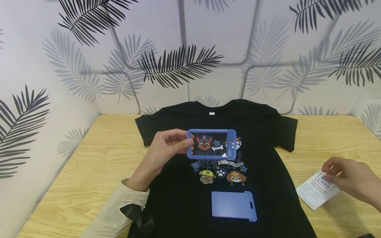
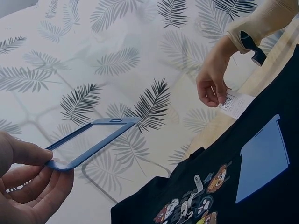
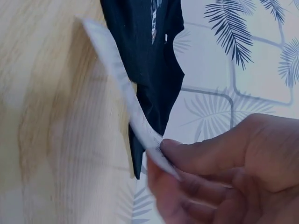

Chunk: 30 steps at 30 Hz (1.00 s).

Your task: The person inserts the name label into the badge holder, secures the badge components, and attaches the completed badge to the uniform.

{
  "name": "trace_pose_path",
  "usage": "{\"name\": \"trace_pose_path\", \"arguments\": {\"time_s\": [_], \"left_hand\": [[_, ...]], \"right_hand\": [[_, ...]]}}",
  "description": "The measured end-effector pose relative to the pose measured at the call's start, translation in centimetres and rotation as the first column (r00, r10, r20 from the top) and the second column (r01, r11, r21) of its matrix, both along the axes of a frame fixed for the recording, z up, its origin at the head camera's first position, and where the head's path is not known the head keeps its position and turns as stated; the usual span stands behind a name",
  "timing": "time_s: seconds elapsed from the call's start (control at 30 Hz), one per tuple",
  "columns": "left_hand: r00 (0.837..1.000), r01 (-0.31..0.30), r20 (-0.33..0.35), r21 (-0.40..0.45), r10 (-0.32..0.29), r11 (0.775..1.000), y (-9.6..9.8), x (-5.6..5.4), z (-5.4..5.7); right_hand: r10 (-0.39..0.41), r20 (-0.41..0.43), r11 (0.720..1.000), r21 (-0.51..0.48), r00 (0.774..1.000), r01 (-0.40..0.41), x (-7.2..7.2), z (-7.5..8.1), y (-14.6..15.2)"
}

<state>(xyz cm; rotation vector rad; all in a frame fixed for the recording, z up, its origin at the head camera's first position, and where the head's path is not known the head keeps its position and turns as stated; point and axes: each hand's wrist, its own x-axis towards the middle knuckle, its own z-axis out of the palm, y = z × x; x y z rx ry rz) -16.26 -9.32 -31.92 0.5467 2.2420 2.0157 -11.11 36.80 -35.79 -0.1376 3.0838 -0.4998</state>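
My left hand [image 1: 169, 145] pinches one end of a blue card holder frame [image 1: 232, 145] with a clear window, held above the black T-shirt [image 1: 175, 122]. Through the window, the shirt's cartoon print shows. At the right, my right hand [image 1: 351, 178] pinches the upper edge of a white printed card [image 1: 317, 191] between thumb and fingers. In the right wrist view the card [image 3: 121, 84] appears edge-on and slightly bent. A flat blue back panel [image 1: 232, 205] with a slot at one end lies on the lower part of the shirt.
A small clear strap with a metal clip [image 1: 229, 163] lies on the shirt's print. The light wooden table [image 1: 89, 165] extends beneath the shirt on both sides. Behind it stands a pale wall [image 1: 208, 79] with leaf patterns.
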Motion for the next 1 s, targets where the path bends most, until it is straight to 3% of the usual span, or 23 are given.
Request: {"name": "trace_pose_path", "arguments": {"time_s": [0.23,0.37,0.57,0.8,1.0], "left_hand": [[1.000,0.002,0.000,0.005,-0.002,1.000,0.0,0.0,0.0],[1.000,0.002,-0.001,0.005,-0.002,1.000,0.0,0.0,0.0],[1.000,0.001,-0.003,0.000,-0.001,1.000,0.0,0.0,0.1],[1.000,0.005,-0.002,0.005,-0.005,1.000,0.0,0.0,0.2],[1.000,0.004,0.001,0.003,-0.004,1.000,0.0,0.0,0.2]], "right_hand": [[-0.088,-0.111,0.995,-0.065,0.990,0.081,0.3,0.4,-0.5],[-0.140,-0.163,0.986,-0.113,0.977,0.123,0.2,-0.2,-0.3],[-0.204,-0.209,0.978,-0.097,0.956,0.187,-0.3,-1.3,0.3],[-0.175,-0.214,0.983,-0.092,0.961,0.158,0.2,0.5,-0.8],[-0.178,-0.244,0.977,-0.162,0.953,0.141,-0.5,-1.2,1.2]]}}
